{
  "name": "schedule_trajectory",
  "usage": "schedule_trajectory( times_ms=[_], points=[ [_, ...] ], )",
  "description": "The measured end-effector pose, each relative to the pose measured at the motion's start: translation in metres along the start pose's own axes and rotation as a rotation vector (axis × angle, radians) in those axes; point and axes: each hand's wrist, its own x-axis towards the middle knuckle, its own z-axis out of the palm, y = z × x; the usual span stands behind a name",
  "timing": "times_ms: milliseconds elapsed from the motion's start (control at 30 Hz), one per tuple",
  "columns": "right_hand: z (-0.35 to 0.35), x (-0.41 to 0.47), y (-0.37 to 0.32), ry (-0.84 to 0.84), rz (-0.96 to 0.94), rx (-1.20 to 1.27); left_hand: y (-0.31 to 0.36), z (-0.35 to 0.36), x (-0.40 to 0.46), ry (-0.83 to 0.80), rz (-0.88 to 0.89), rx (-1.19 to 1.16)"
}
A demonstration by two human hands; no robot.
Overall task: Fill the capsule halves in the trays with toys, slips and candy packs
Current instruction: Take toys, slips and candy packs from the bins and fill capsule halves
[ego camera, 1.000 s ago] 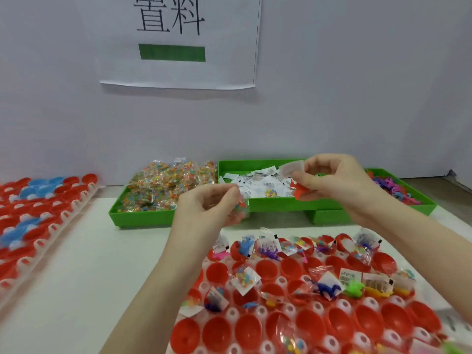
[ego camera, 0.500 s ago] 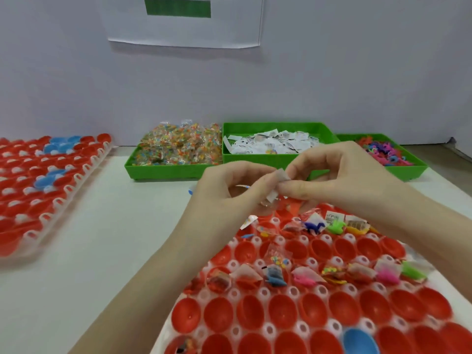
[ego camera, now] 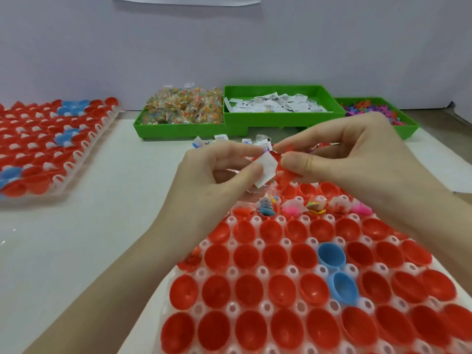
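A clear tray [ego camera: 260, 273] of red capsule halves, with two blue ones [ego camera: 332, 255], lies in front of me. Halves in its far rows hold toys, slips and candy packs [ego camera: 291, 209]; the near rows show bare cups. Above the far rows my left hand [ego camera: 217, 182] pinches a white paper slip [ego camera: 265, 169] between thumb and fingers, with a clear candy pack [ego camera: 258, 192] under its fingers. My right hand [ego camera: 352, 164] pinches a small red toy [ego camera: 283, 175] right beside the slip. The two hands almost touch.
Three green bins stand at the back: candy packs [ego camera: 184, 111] on the left, paper slips [ego camera: 275, 106] in the middle, coloured toys [ego camera: 370, 111] on the right. A second tray of red and blue capsule halves [ego camera: 46, 146] lies far left. White tabletop lies between the trays.
My view has tilted down, so more near rows of the tray show. Both hands have come together over the tray's far rows, bringing slip and red toy side by side.
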Motion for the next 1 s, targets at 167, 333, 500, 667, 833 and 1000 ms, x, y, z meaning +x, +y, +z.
schedule_trajectory(
  times_ms=[167,333,500,667,833,1000],
  points=[
    [0.010,-0.012,-0.005,0.028,-0.094,-0.096,0.007,-0.002,-0.013,-0.035,-0.021,-0.075],
    [0.018,-0.018,-0.005,0.081,-0.143,-0.093,0.011,-0.008,-0.019,-0.054,-0.084,-0.164],
    [0.029,-0.019,-0.004,0.112,-0.131,-0.054,0.014,-0.014,-0.020,-0.080,-0.201,-0.221],
    [0.038,-0.015,0.004,0.069,-0.029,-0.114,0.014,-0.019,-0.028,-0.054,-0.243,-0.136],
    [0.050,-0.013,0.009,0.020,-0.009,-0.123,0.011,-0.027,-0.036,-0.074,-0.214,-0.065],
    [0.060,-0.011,0.017,-0.083,0.006,-0.176,-0.003,-0.041,-0.046,0.018,-0.177,0.273]
  ],
)
